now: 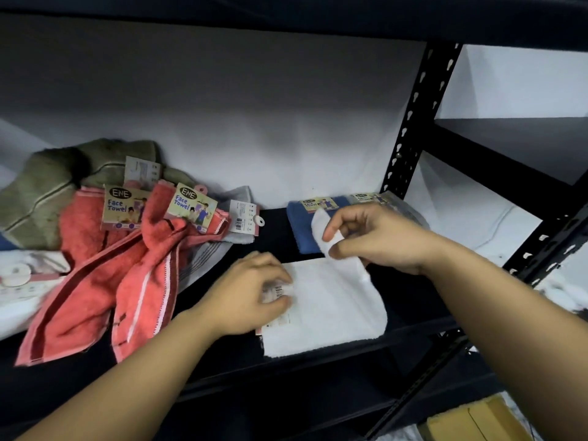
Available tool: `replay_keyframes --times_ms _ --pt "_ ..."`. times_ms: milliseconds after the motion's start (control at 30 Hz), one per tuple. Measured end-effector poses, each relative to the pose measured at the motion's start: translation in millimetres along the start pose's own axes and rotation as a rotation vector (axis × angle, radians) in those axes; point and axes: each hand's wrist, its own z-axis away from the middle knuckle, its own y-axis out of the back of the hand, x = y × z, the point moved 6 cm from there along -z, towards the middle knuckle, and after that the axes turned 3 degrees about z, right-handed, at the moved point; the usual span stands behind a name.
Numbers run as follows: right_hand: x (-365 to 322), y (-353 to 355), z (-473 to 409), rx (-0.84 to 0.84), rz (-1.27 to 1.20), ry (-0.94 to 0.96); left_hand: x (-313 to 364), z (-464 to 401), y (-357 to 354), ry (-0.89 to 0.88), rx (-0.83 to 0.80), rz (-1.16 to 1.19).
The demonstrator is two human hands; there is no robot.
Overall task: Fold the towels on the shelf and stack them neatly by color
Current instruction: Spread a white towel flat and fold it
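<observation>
A person's two bare hands work at a black metal shelf [318, 354] with a punched upright post. A white towel [331, 310] of soft, fuzzy terry lies flat near the front edge, folded into a rough rectangle. The left hand [251, 297] presses down on its left side, fingers curled and pinching a small paper tag [276, 292] with a barcode. The right hand [378, 237] hovers above the far edge of the towel, thumb and forefinger closed on a raised corner, which stands up as a rounded flap.

To the left lies an unfolded heap: two coral-red towels [127, 275] with nubby pile and woven stripes spill over the shelf edge, each bearing a cardboard label reading "ENE Face Towel". Behind them sits a crumpled olive-green towel [41, 192] with pale stripes, and a grey towel [235, 198] peeks out beside the coral ones. At the back, behind the right hand, a folded blue towel [302, 230] lies flat with a grey one just beside it.
</observation>
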Motion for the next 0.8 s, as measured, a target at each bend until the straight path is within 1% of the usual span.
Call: replay_keyframes --times_ms 100,167,233,333,433,567,700,733,800 --pt "0.6 -41.7 -12.9 -0.079 0.068 -0.034 -26.0 30.3 17.4 0.056 -0.013 0.025" --pt "7.3 -69.9 -21.8 -0.127 0.141 -0.069 -30.7 41.7 17.3 0.071 -0.035 0.051" --pt "14.9 -93.9 -28.8 -0.154 0.184 -0.094 -31.9 45.1 15.8 0.083 -0.016 0.063" --pt "23.2 -115.6 -35.2 -0.125 0.210 -0.093 -34.3 45.0 16.1 0.112 0.008 0.082" --pt "25.8 -122.7 -37.1 -0.082 0.206 -0.088 -34.7 46.3 15.7 0.127 0.002 0.107" --pt "23.5 -125.2 -34.7 -0.087 0.160 -0.065 -34.6 47.5 15.8 0.139 -0.001 0.133" --pt "25.5 -117.8 -27.4 0.011 0.192 0.001 -34.5 47.4 16.6 0.120 -0.001 0.151" --pt "27.4 -112.4 -25.0 0.068 0.224 0.030 -34.7 47.4 16.5 0.118 -0.004 0.156" --pt "30.9 -97.7 -17.9 0.204 0.381 0.075 -35.2 47.5 16.0 0.117 -0.003 0.164"
